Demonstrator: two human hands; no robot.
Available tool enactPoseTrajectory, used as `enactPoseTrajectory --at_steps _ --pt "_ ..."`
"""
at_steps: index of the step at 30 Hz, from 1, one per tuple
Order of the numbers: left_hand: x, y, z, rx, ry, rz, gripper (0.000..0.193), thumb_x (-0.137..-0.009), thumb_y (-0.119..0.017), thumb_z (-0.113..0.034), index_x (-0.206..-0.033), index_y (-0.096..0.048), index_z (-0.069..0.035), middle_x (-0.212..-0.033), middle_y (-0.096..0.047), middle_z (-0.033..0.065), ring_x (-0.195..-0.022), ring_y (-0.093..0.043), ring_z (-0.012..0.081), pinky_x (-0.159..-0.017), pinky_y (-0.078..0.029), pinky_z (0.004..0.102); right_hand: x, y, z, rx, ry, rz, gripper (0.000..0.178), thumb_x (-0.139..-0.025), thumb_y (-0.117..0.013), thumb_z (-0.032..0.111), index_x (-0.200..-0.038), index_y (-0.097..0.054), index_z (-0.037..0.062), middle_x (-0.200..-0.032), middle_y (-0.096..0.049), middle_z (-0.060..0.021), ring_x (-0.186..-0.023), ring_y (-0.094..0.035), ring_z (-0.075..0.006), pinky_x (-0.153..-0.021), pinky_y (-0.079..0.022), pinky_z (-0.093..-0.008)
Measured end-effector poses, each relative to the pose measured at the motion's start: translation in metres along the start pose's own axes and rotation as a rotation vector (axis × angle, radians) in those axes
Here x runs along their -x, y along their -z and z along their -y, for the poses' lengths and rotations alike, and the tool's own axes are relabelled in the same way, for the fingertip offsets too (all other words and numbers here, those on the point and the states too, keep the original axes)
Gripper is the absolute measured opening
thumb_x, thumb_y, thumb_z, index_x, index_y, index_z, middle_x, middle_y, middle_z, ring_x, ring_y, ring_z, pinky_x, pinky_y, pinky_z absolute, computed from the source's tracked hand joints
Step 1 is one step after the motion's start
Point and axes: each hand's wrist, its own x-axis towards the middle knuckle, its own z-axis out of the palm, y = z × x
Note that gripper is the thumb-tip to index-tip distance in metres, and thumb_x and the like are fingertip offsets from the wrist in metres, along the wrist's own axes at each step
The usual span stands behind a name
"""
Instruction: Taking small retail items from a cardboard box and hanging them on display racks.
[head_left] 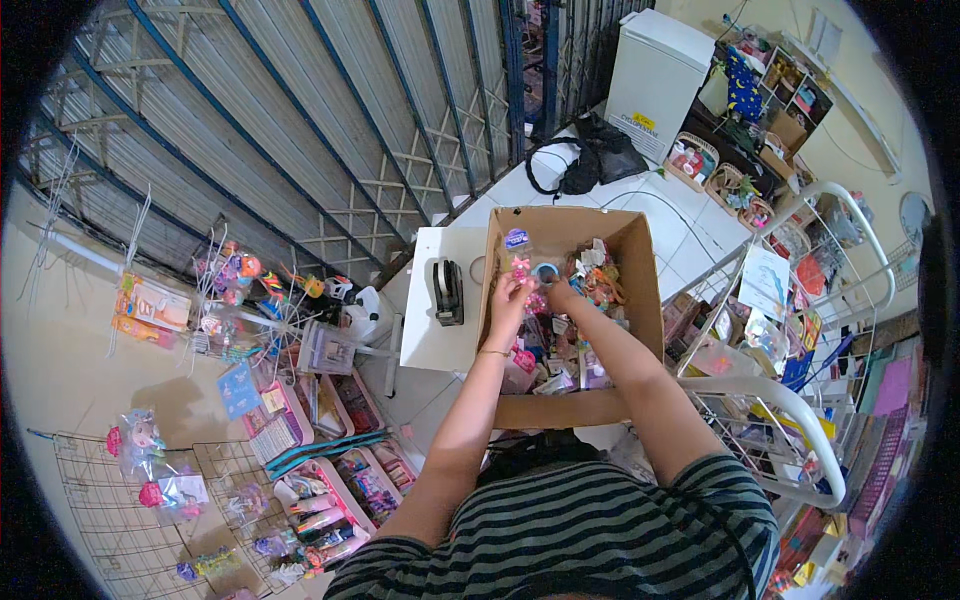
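Observation:
Both hands are inside or just over a large open cardboard box (640,240) in front of me. My left hand (512,297) pinches a small pink trinket (520,268) that seems to be in a clear packet with a purple header card (516,239). Close beside it, my right hand (562,298) is curled, its fingertips mostly hidden. A round blue-rimmed thing (545,271) sits right by those fingers; I cannot tell whether they grip it. Below lies a jumble of small packaged goods (560,365), with a heap of colourful bits (603,282) at the box's right side.
Left of the box, a white table (430,345) bears a black tape dispenser (449,292). A white wire rack (800,430) full of goods stands close on the right. Pink baskets (330,490) and hanging trinkets line the left. A folding metal gate (300,120) runs behind.

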Motion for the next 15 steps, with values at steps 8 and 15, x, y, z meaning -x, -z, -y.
enactPoseTrajectory --at_steps 8,15 --pt "0.003 0.0 -0.002 -0.014 -0.023 -0.032 0.025 -0.085 -0.057 -0.016 -0.106 -0.047 -0.005 -0.104 -0.057 0.0069 -0.093 -0.053 0.0124 -0.076 -0.041 0.0242 0.03 0.029 0.034 -0.153 -0.032 0.34 0.062 -0.048 -0.079 0.038 -0.099 -0.063 0.0063 -0.106 -0.059 -0.016 -0.094 -0.058 -0.0282 -0.08 -0.047 -0.0389" --pt "0.0 0.005 0.002 -0.004 -0.001 -0.031 0.025 -0.085 -0.057 -0.015 -0.105 -0.047 -0.005 -0.102 -0.057 0.0073 -0.092 -0.054 0.0129 -0.077 -0.041 0.0249 0.041 0.0 0.057 0.014 0.027 -0.116 0.027 -0.079 -0.045 0.015 -0.099 -0.062 0.008 -0.112 -0.055 -0.0119 -0.11 -0.046 -0.0297 -0.088 -0.038 -0.05"
